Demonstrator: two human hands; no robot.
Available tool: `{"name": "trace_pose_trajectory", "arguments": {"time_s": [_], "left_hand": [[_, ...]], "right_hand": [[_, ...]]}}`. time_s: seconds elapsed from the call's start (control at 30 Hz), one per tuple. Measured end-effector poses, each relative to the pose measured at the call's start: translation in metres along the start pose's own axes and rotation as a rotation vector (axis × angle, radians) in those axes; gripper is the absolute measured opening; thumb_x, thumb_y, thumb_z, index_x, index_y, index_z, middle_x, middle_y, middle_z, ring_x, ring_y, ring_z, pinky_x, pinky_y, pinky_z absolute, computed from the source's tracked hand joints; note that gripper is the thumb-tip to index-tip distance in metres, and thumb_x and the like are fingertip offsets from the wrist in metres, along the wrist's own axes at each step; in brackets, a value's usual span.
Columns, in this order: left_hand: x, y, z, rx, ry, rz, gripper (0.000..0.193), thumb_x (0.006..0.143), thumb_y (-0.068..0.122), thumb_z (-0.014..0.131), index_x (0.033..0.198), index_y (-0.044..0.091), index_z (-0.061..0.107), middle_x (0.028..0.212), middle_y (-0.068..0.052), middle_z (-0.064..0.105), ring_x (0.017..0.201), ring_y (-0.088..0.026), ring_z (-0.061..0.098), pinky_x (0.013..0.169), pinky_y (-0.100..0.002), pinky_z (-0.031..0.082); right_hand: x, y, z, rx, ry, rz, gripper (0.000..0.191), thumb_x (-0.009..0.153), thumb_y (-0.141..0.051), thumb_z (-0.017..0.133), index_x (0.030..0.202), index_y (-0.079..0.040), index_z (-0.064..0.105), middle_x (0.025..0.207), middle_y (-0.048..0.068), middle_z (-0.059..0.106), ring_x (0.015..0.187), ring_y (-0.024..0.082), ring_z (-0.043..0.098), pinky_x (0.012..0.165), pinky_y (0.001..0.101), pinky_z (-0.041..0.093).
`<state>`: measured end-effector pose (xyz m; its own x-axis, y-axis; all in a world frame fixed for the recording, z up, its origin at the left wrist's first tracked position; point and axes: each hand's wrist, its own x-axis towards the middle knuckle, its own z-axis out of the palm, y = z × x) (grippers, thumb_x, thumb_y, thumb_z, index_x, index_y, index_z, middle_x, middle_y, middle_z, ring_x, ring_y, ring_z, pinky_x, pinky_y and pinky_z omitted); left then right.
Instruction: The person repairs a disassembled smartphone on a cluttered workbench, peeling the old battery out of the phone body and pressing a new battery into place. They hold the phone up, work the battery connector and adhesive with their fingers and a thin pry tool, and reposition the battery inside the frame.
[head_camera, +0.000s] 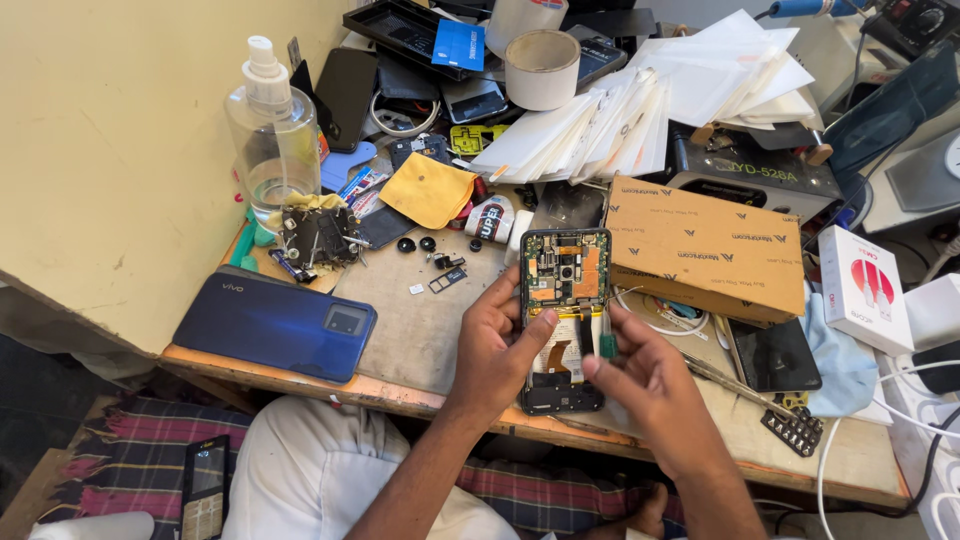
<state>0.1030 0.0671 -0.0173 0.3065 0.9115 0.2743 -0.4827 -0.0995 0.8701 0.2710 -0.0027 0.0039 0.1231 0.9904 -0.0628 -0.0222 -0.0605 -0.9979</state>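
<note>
The left hand (497, 345) grasps the opened phone (565, 318); the right hand (645, 372) pinches a green-handled screwdriver (606, 335), best kept upright and steady

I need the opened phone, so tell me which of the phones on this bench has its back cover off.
The phone in the left hand, with its circuit board exposed. The blue phone at the bench's left edge and the black phone lying flat on the right stay closed.

Only 1 view here: a camera on the person's head, tilted steeply down and forward over the near edge of the workbench (400, 385). It sits close, with both forearms rising from the bottom of the frame. Beyond the workbench edge, clutter fills the view to the top.
</note>
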Motion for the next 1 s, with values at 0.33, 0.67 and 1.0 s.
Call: {"name": "trace_pose_trajectory", "arguments": {"time_s": [0.33,0.67,1.0], "left_hand": [[-0.005,0.003,0.0,-0.026,-0.018,0.001,0.055,0.098,0.002,0.063,0.151,-0.004,0.047,0.115,-0.01,0.076,0.102,-0.007,0.069,0.089,-0.024,0.056],[-0.01,0.006,0.001,0.024,-0.03,0.002,0.056,0.099,0.004,0.064,0.152,-0.002,0.047,0.115,-0.008,0.074,0.102,-0.006,0.066,0.087,-0.023,0.055],[-0.011,0.007,0.002,0.027,-0.028,-0.03,0.056,0.1,0.006,0.063,0.153,-0.002,0.045,0.118,-0.009,0.073,0.104,-0.007,0.066,0.089,-0.024,0.055]], "right_hand": [[0.016,-0.005,0.021,0.109,0.123,-0.044,0.026,0.097,-0.014,0.064,0.117,0.002,0.07,0.099,0.007,0.075,0.084,0.01,0.065,0.077,0.0272,0.053],[0.014,-0.007,0.033,0.173,0.198,-0.14,0.027,0.098,-0.011,0.063,0.12,0.004,0.069,0.106,0.008,0.075,0.094,0.009,0.067,0.087,0.0259,0.054],[0.013,-0.002,0.035,0.12,0.236,-0.156,0.026,0.101,-0.011,0.06,0.12,0.004,0.069,0.105,0.009,0.075,0.092,0.009,0.066,0.083,0.026,0.054]]}}
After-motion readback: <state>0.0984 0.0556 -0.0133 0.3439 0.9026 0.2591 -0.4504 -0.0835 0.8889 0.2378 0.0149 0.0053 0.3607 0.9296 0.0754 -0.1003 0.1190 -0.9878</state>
